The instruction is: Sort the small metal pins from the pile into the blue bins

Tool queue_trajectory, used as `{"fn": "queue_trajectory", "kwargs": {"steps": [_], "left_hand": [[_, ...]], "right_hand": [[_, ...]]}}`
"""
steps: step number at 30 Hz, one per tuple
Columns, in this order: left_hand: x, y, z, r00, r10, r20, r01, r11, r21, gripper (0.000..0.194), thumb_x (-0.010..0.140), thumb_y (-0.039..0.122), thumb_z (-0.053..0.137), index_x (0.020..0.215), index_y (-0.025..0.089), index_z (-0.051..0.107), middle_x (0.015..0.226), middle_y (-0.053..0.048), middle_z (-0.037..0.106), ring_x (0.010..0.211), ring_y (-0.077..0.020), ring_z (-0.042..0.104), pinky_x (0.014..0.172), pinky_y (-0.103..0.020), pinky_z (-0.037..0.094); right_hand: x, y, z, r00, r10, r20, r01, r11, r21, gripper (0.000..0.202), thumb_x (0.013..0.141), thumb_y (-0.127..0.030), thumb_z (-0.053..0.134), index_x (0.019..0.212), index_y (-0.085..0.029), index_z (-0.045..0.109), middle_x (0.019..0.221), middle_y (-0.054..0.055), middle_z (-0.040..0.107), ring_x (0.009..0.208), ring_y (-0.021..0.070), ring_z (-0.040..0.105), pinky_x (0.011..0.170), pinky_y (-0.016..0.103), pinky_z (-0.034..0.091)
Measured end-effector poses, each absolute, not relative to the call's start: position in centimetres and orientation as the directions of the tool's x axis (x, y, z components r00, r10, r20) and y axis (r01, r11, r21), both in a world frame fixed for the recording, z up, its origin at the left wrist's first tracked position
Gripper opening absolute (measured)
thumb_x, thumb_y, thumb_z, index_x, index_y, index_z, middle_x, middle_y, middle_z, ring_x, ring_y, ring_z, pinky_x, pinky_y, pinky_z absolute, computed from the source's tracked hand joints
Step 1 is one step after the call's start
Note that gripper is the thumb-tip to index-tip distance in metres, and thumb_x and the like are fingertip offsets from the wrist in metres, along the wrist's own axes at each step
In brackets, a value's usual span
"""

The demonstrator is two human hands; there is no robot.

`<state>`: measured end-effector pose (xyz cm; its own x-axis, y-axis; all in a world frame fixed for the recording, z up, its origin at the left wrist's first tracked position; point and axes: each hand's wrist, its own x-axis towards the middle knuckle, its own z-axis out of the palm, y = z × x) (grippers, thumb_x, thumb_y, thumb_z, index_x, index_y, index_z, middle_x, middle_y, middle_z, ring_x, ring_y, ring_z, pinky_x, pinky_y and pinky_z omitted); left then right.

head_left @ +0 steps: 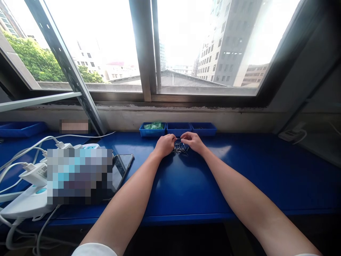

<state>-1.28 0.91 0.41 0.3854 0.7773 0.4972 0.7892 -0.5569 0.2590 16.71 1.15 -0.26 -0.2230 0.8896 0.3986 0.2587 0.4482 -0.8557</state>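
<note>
Just below the fingers (188,136), toward the person, a loose pile of small metal pieces (180,149) lies on the blue table (183,192). Over it the left hand (165,145) and right hand (194,142) hover close but apart, thumb and fingertips of each pinched together on a slim piece (178,138) bridging the gap. Beyond the fingers three blue bins (179,132) stand in a row, something green (153,125) in the leftmost.

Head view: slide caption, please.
Left hand and right hand hold a slim silvery piece by small metallic parts on a glossy blue tabletop, before three blue rectangular bins.
</note>
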Motion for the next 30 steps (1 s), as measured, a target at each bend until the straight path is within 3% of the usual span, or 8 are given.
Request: {"fn": "queue_trajectory", "kwargs": {"steps": [4,8,14,17,26,30], "left_hand": [[-1.3,0.9,0.4,0.388,0.79,0.474,0.784,-0.553,0.28,0.028,0.093,0.031,0.036,0.096,0.02,0.062,0.097,-0.006,0.066,0.089,-0.0193,0.061,0.075,-0.028,0.044],[-1.2,1.1,0.1,0.323,0.8,0.506,0.808,-0.512,0.292,0.034,0.093,0.034,0.036,0.116,0.018,0.054,0.114,-0.008,0.061,0.104,-0.0225,0.056,0.086,-0.032,0.043],[-1.4,1.4,-0.3,0.275,0.861,0.428,0.866,-0.415,0.278,0.042,0.091,0.036,0.037,0.124,0.014,0.048,0.122,-0.013,0.055,0.109,-0.028,0.053,0.088,-0.039,0.042],[-1.5,1.2,-0.2,0.286,0.862,0.419,0.866,-0.42,0.272,0.041,0.091,0.035,0.036,0.124,0.014,0.049,0.122,-0.012,0.055,0.108,-0.0278,0.053,0.088,-0.039,0.042],[-1.7,1.2,-0.3,0.301,0.869,0.392,0.874,-0.416,0.25,0.037,0.091,0.034,0.036,0.121,0.018,0.05,0.121,-0.01,0.055,0.108,-0.0257,0.053,0.088,-0.035,0.042],[-1.7,1.2,-0.3,0.305,0.869,0.391,0.867,-0.423,0.264,0.039,0.09,0.034,0.037,0.123,0.016,0.049,0.123,-0.011,0.054,0.111,-0.0265,0.051,0.09,-0.036,0.041]], "right_hand": [[16.9,0.8,0.2,-0.205,0.915,0.349,0.158,0.382,-0.91,0.021,0.067,-0.032,0.063,0.079,-0.017,0.069,0.073,0.004,0.069,0.071,0.018,0.061,0.065,0.029,0.047],[17.3,1.0,0.3,-0.086,0.918,0.387,0.143,0.395,-0.907,0.023,0.068,-0.03,0.061,0.084,-0.018,0.07,0.081,0.005,0.071,0.078,0.0198,0.063,0.072,0.03,0.048],[19.0,1.7,-0.2,0.188,0.782,0.595,0.577,0.402,-0.711,0.032,0.069,-0.024,0.055,0.098,-0.02,0.069,0.094,0.003,0.07,0.092,0.0212,0.058,0.085,0.034,0.045],[19.9,2.1,-0.3,0.269,0.706,0.655,0.693,0.331,-0.641,0.035,0.071,-0.023,0.051,0.1,-0.019,0.069,0.094,0.004,0.07,0.097,0.0226,0.055,0.089,0.035,0.043],[22.0,2.8,0.0,0.427,0.702,0.57,0.716,0.122,-0.687,0.04,0.07,-0.021,0.046,0.105,-0.021,0.066,0.097,0.005,0.068,0.104,0.0256,0.047,0.094,0.044,0.033],[22.5,3.3,-0.8,0.421,0.787,0.451,0.701,0.033,-0.712,0.069,0.063,-0.021,0.053,0.132,-0.024,0.044,0.119,0.011,0.056,0.107,0.03,0.041,0.088,0.047,0.034]]}}
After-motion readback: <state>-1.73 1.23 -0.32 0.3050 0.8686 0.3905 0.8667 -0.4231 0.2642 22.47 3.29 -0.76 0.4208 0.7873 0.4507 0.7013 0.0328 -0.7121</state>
